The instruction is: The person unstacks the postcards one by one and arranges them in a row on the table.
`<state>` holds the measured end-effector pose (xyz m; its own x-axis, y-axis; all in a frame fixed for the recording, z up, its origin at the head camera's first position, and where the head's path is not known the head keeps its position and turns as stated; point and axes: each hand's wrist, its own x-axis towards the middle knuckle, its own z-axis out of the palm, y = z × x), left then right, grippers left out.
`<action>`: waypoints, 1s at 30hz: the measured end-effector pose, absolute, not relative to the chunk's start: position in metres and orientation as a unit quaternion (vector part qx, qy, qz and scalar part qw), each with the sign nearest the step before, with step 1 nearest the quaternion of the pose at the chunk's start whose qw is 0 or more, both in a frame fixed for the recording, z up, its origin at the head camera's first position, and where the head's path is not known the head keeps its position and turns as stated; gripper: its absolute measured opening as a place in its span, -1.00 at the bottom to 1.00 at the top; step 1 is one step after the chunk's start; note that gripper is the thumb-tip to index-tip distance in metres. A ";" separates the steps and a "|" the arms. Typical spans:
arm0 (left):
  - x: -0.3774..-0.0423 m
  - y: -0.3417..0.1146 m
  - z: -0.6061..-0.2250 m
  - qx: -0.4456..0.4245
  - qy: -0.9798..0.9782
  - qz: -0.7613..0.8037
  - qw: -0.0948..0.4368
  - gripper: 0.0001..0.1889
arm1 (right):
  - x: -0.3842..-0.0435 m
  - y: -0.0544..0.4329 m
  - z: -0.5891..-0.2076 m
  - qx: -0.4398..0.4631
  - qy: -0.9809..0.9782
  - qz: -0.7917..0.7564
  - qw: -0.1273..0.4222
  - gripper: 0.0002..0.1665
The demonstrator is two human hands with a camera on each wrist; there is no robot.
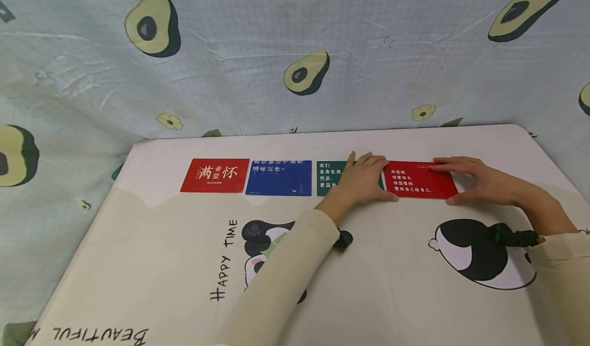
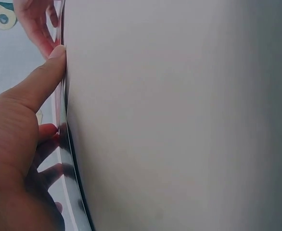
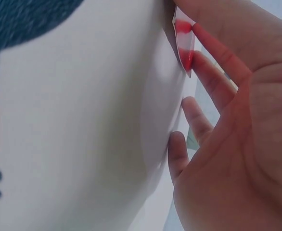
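Four cards lie in a row near the table's far edge: a red card (image 1: 214, 175), a blue card (image 1: 279, 177), a green card (image 1: 326, 173) and a second red card (image 1: 417, 179) at the right end. My left hand (image 1: 361, 179) covers much of the green card. Its fingers rest over that card, while its thumb touches the right-hand red card's lower left part. At the other end, my right hand (image 1: 488, 182) holds this red card across its right end, thumb at the near corner and fingertips (image 3: 195, 57) at the far side.
The cards lie on a pale tabletop (image 1: 152, 264) with printed cartoon figures and lettering. Behind it hangs a light cloth (image 1: 239, 80) with avocado prints. My left sleeve (image 1: 286, 279) crosses the middle of the table.
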<state>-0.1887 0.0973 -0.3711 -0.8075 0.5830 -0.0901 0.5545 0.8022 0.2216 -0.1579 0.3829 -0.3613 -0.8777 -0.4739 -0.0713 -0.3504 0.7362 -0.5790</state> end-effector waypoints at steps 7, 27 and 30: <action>-0.188 0.098 -0.370 0.295 0.949 0.087 0.076 -0.07 | -0.158 0.383 -0.361 -0.226 0.924 -0.289 0.105 -0.07; -0.187 0.099 -0.370 0.295 0.949 0.083 0.078 -0.06 | -0.158 0.388 -0.366 -0.229 0.924 -0.289 0.105 -0.07; -0.187 0.099 -0.369 0.295 0.949 0.082 0.078 -0.06 | -0.159 0.387 -0.366 -0.232 0.923 -0.288 0.103 -0.07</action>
